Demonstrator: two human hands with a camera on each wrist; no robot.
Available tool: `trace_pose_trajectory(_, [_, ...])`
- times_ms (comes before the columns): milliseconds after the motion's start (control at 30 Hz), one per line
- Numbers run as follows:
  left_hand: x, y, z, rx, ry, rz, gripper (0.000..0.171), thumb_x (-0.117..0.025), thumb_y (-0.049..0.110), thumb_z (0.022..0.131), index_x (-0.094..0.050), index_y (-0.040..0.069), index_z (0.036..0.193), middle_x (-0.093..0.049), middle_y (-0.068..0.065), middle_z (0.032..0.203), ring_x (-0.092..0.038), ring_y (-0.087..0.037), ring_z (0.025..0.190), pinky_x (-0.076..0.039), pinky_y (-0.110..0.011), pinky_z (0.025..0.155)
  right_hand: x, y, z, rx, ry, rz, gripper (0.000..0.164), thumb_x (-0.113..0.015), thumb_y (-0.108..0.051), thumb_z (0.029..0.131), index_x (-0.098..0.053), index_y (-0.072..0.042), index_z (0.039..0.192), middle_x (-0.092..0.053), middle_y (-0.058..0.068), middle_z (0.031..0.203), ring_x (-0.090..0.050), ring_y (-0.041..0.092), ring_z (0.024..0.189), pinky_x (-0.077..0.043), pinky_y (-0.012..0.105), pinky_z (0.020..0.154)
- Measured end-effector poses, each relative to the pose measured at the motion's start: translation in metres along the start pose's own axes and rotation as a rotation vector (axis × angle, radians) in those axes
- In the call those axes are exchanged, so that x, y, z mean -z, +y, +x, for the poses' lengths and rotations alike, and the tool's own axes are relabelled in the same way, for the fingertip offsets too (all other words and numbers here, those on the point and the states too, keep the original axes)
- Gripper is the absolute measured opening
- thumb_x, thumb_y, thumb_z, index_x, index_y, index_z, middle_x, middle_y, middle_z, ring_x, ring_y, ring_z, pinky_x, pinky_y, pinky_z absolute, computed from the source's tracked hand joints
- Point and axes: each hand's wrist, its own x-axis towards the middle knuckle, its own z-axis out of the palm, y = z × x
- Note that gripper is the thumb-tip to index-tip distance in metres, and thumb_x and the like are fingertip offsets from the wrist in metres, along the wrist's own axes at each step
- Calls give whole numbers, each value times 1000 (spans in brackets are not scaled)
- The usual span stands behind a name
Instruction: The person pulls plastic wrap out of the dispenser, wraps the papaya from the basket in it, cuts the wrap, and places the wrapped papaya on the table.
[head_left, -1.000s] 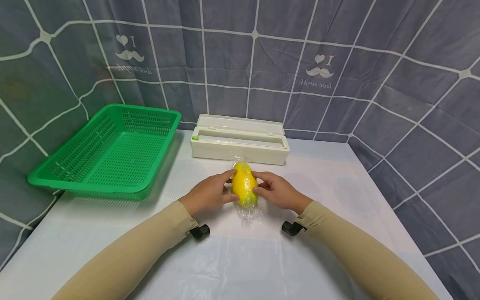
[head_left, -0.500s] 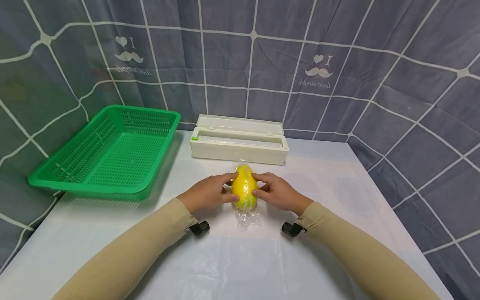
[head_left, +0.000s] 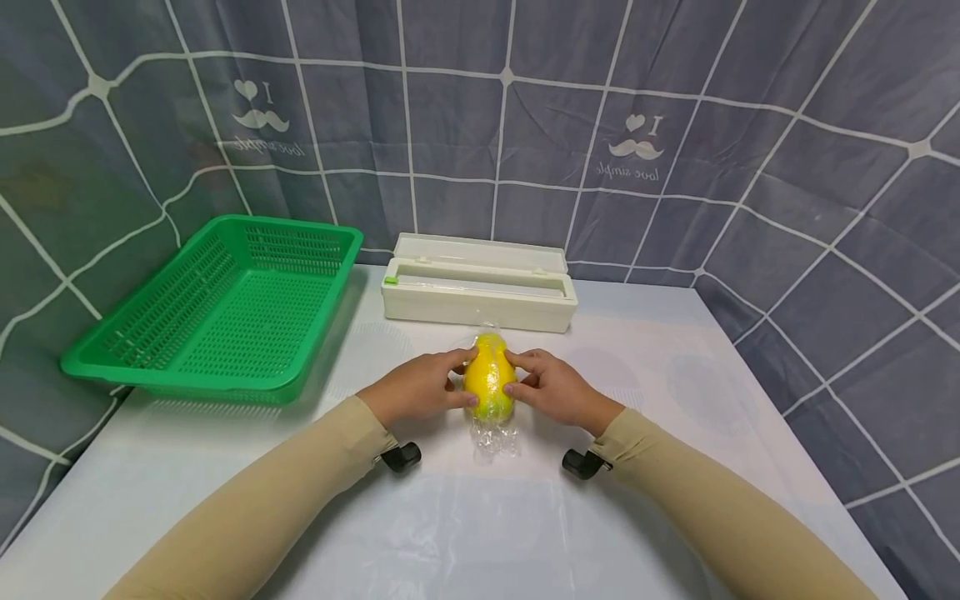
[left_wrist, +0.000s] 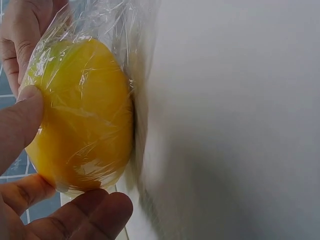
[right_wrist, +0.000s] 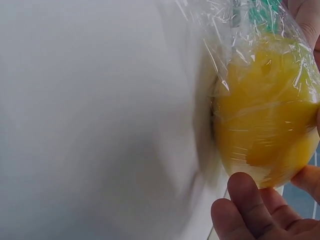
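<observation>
A plump yellow fruit (head_left: 489,377) with a greenish near end lies on the table, wrapped in clear cling film. My left hand (head_left: 423,385) grips it from the left, thumb toward the near end and fingers at the far end. From the right, my right hand (head_left: 558,388) holds it the same way. Loose, crumpled film (head_left: 495,439) sticks out at the near end. In the left wrist view, the film clings tightly over the fruit (left_wrist: 82,115), with the thumb (left_wrist: 31,107) pressed on its side. The right wrist view shows fingertips (right_wrist: 243,186) at the fruit's far end.
Right behind the fruit stands a white cling film dispenser (head_left: 480,310) with its lid up and a green slider (head_left: 391,281) at its left. A green plastic basket (head_left: 247,325) sits at the left. Grey checked curtain (head_left: 465,117) encloses the table (head_left: 480,533).
The fruit has turned slightly and lies straighter, its near film tail swung a little left. Both hands have kept their hold on it. The view has shifted slightly.
</observation>
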Motion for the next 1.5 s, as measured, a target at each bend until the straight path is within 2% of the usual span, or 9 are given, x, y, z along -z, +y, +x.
trace_pose_trajectory(467, [-2,-1,-2,-4,-21,-6,84,-76,45,96,-35,21,166,-65,-7,144,-68,-19,110,-55,-45,103,-4,-5,-7,-6,20,-35,64,-72,-25,102,-46,-6,157,-59,18,140,-70,17,97,-57,27,78])
trace_pose_trajectory(733, [1,0,-3,-15,-31,8,85,-75,45,97,-33,20,166,-64,-8,145,-67,-21,115,-54,-45,106,-4,-9,-7,-3,9,-64,65,-70,-25,103,-45,-3,158,-57,20,145,-72,24,104,-62,34,86])
trace_pose_trajectory(900, [3,0,-4,-49,-44,81,87,-72,47,99,-27,18,168,-60,-8,151,-64,-26,128,-50,-48,114,-2,-11,-6,21,35,-109,65,-73,-28,101,-48,-4,156,-53,16,152,-72,29,111,-62,42,92])
trace_pose_trajectory(1033, [5,-1,-6,-74,-54,174,91,-69,51,100,-20,19,170,-56,-8,157,-59,-30,139,-47,-51,117,-2,-11,-7,43,65,-132,70,-73,-29,100,-43,-6,159,-49,16,158,-71,30,112,-60,46,96])
trace_pose_trajectory(1133, [7,-3,-9,-93,-45,242,95,-68,54,99,-16,18,170,-54,-9,158,-62,-32,136,-49,-50,114,-2,-12,-8,63,107,-132,70,-73,-29,100,-43,-6,159,-49,17,158,-71,30,112,-60,47,95])
trace_pose_trajectory(1233, [8,-5,-12,-126,-8,278,99,-72,53,97,-16,16,170,-54,-11,158,-64,-35,132,-51,-52,112,0,-13,-11,81,140,-120,62,-72,-26,100,-49,-6,155,-53,16,154,-72,29,112,-60,48,95])
trace_pose_trajectory(1300, [8,-6,-16,-160,35,298,96,-74,50,96,-22,16,169,-55,-11,156,-67,-35,127,-53,-52,109,2,-13,-14,92,144,-115,57,-72,-24,101,-53,-7,151,-55,14,152,-73,28,110,-61,47,94])
trace_pose_trajectory(1400, [7,-3,-23,-257,112,334,82,-80,43,94,-42,17,161,-58,-9,149,-71,-32,114,-56,-49,103,4,-11,-19,118,134,-146,48,-72,-19,100,-59,-9,145,-60,12,145,-73,25,107,-61,44,90])
trace_pose_trajectory(1500, [5,0,-32,-383,168,386,62,-85,36,90,-62,20,145,-61,-8,140,-71,-26,101,-59,-42,96,5,-9,-28,171,120,-244,33,-74,-12,98,-67,-8,131,-67,9,132,-73,23,105,-61,41,88])
